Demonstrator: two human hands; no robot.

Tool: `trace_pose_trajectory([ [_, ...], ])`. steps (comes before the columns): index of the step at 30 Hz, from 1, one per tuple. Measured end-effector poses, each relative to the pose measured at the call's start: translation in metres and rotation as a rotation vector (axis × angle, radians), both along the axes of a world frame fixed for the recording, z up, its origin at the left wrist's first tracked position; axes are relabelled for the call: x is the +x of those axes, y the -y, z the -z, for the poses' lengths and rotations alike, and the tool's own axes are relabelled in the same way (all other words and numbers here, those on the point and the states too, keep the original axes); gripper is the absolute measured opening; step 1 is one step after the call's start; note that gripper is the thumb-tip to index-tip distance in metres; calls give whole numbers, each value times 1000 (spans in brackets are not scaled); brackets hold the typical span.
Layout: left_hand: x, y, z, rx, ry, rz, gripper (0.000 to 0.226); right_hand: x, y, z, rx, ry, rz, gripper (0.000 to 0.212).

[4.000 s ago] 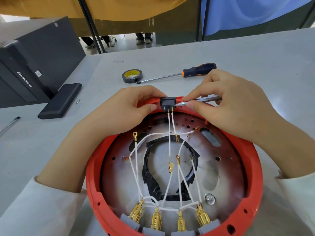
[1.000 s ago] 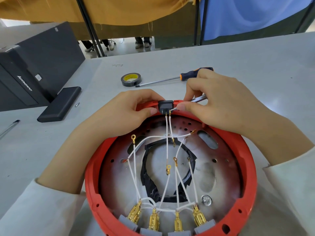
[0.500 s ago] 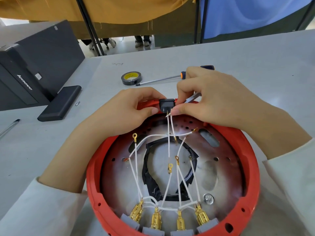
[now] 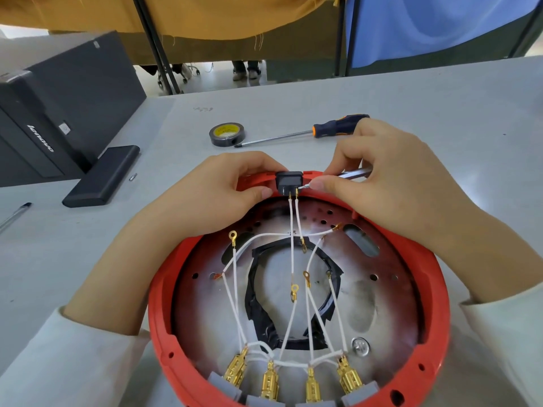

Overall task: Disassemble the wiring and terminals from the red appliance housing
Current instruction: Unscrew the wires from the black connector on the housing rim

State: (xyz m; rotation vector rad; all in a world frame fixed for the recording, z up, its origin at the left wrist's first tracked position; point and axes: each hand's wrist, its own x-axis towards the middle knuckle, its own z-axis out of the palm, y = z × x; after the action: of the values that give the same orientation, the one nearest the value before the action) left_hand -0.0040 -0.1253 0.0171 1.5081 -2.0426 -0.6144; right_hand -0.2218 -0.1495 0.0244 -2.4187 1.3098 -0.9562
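now both hands curl over the red housing point(image 4: 188, 374) rim: left hand point(image 4: 211, 198) pinching the black switch point(image 4: 289, 181), right hand point(image 4: 390, 183) gripping a thin metal tool point(image 4: 352, 173).

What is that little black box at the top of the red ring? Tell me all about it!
The little black box looks like shiny black plastic, with a rim on top. It sits in a notch at the far edge of the red housing. Two white wires hang from gold tabs underneath. The left hand holds its left side; the right hand pokes a thin metal tool at its right side.

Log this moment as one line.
left hand steadies black switch | right hand holds small screwdriver at terminal | red housing wired
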Motion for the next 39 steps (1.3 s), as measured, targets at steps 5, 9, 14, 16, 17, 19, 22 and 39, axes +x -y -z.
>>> trace_pose_trajectory([
  [5, 0, 0, -1, -4, 18, -5, 35, -1, 1, 1, 0, -6, -13, 23],
  [9, -1, -1, -2, 8, 20, -11, 33, -1, 1, 1, -10, -23, -26, 21],
  [14, -2, -2, -5, 3, 21, -15, 32, 0, 3, -1, -16, -76, -25, 21],
  [16, -3, -2, -5, 5, 22, -17, 32, 1, 3, -1, -14, -73, -21, 21],
  [17, -3, -3, -5, 4, 23, -20, 32, 2, 3, 0, -11, -60, -19, 21],
  [19, -3, -3, -5, 0, 26, -27, 32, 3, 2, 0, -10, -28, -16, 21],
  [22, -4, -3, -6, -2, 29, -29, 33, 2, 3, 1, -21, -24, -27, 21],
  [39, -5, -3, -8, -1, 70, -28, 29, -1, 24, -13, 55, -112, -203, 20],
])
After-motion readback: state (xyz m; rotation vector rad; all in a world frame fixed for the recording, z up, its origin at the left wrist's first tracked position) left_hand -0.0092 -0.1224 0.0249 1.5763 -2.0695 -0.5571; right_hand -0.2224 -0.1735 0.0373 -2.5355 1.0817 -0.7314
